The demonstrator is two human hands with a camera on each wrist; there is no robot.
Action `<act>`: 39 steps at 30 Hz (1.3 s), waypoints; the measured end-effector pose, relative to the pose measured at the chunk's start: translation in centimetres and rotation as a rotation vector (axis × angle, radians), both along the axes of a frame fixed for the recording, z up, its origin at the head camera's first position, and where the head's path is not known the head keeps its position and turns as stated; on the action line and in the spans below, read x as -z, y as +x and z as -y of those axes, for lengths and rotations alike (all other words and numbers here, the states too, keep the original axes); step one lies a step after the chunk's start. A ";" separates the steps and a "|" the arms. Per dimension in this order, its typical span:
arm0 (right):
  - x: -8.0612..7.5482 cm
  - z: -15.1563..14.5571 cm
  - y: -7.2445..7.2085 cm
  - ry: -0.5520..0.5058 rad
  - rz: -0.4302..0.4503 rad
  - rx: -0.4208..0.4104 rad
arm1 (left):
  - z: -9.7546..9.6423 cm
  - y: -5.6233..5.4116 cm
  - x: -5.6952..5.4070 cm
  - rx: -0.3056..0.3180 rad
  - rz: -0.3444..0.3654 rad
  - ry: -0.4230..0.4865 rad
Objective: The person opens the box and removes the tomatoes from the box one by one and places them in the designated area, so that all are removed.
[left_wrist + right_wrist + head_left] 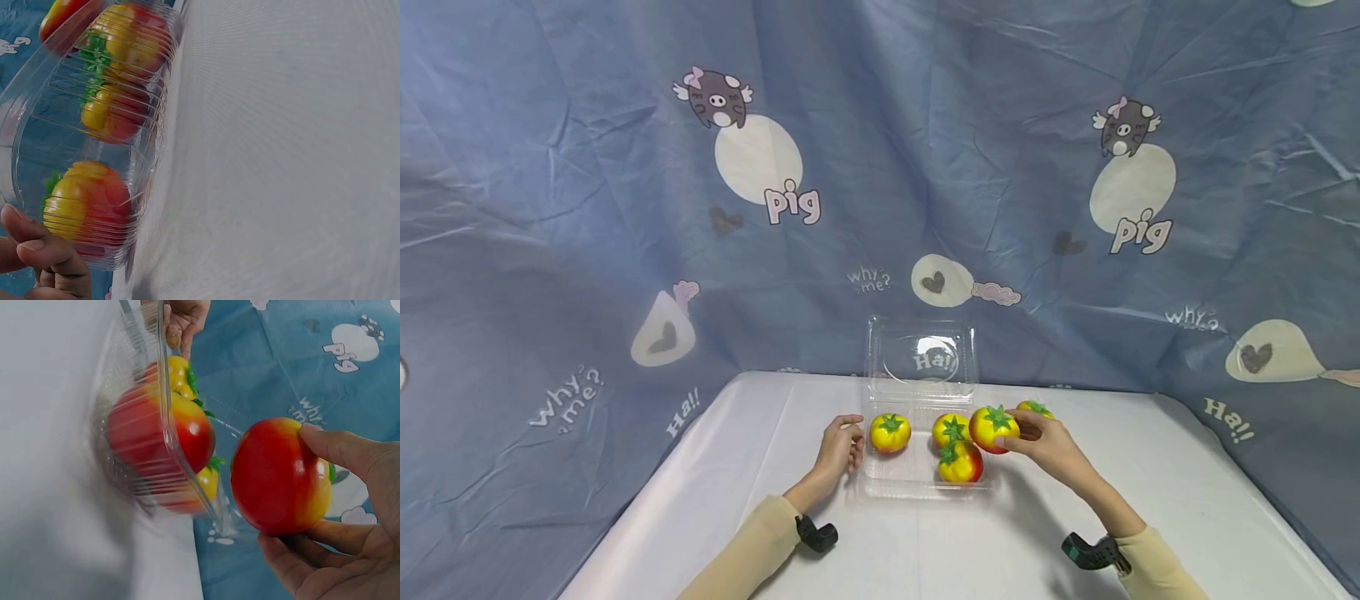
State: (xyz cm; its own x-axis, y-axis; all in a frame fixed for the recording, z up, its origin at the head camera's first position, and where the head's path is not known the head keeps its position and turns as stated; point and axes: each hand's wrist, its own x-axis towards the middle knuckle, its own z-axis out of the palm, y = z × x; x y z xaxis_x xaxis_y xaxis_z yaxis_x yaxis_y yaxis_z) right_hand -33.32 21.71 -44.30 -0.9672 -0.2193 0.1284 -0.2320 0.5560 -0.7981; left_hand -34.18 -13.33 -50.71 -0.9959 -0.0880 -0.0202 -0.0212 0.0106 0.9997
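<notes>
A clear plastic clamshell box (898, 492) lies on the table with its lid (895, 354) raised at the back. Inside are three yellow-and-red tomatoes with green leaf tops: one on the left (890, 435), and two close together on the right, a rear one (950, 427) and a front one (960, 463). My right hand (1037, 442) grips another tomato (281, 478) between thumb and fingers, above the box's right side. Loosely curled, the fingers of my left hand (837, 450) are right at the box's left rim, beside the left tomato.
One more tomato (1037, 407) sits at the far right, partly hidden behind my right hand. A white cloth (760, 467) covers the table. Behind its back edge hangs a blue printed curtain (865, 167).
</notes>
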 end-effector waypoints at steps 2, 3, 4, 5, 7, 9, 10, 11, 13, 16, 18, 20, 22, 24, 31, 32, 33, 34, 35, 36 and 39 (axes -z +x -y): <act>0.1 -0.3 0.1 0.002 0.002 0.008 | 0.0 0.0 0.0 -0.001 0.002 -0.001; 0.1 -0.4 0.1 0.005 0.000 0.006 | 0.0 0.1 -0.1 -0.001 0.004 -0.003; 0.1 -0.5 0.2 -0.001 0.003 0.009 | 0.1 0.1 -0.1 0.000 0.006 -0.007; 0.1 -0.6 0.2 -0.010 0.010 0.013 | 0.1 0.1 0.0 0.001 0.006 -0.012; 0.1 -0.8 0.3 -0.015 0.010 0.014 | 0.1 0.0 0.0 -0.001 0.015 -0.014; 0.2 -1.0 0.4 -0.012 0.008 0.010 | 0.2 0.0 0.1 -0.002 0.022 -0.019; 0.3 -1.0 0.4 -0.014 0.013 0.015 | 0.2 -0.1 0.1 -0.003 0.023 -0.021; 0.3 -1.1 0.5 -0.009 0.011 0.015 | 0.2 -0.1 0.2 -0.003 0.024 -0.022; 0.5 -1.4 0.5 0.005 0.006 0.021 | 0.2 -0.2 0.2 -0.005 0.028 -0.021; 0.8 -1.8 0.6 0.022 0.008 0.037 | 0.2 -0.2 0.2 -0.001 0.026 -0.024; 1.0 -2.1 0.6 0.030 0.011 0.049 | 0.3 -0.2 0.1 -0.003 0.027 -0.024; 1.2 -2.4 0.7 0.036 0.015 0.059 | 0.3 -0.2 0.1 -0.006 0.027 -0.026; 1.4 -2.7 0.8 0.040 0.019 0.071 | 0.3 -0.2 0.1 -0.010 0.026 -0.027; 1.7 -2.9 0.8 0.044 0.019 0.075 | 0.3 -0.2 0.1 -0.013 0.026 -0.024; 2.6 -3.7 0.7 0.068 0.019 0.080 | 0.3 -0.3 0.1 -0.008 0.022 -0.009; 2.7 -3.9 0.7 0.070 0.023 0.085 | 0.2 -0.3 0.1 -0.008 0.024 -0.010; 2.8 -4.1 0.7 0.074 0.026 0.090 | 0.2 -0.3 0.1 -0.009 0.025 -0.011; 2.9 -4.2 0.7 0.078 0.028 0.094 | 0.2 -0.2 0.1 -0.009 0.026 -0.010; 3.0 -4.4 0.7 0.081 0.032 0.098 | 0.1 -0.2 0.0 -0.010 0.029 -0.009; 3.1 -4.6 0.8 0.084 0.035 0.101 | 0.1 -0.2 0.0 -0.010 0.032 -0.007; 3.1 -4.9 0.9 0.083 0.038 0.106 | 0.1 -0.1 0.0 -0.010 0.032 -0.012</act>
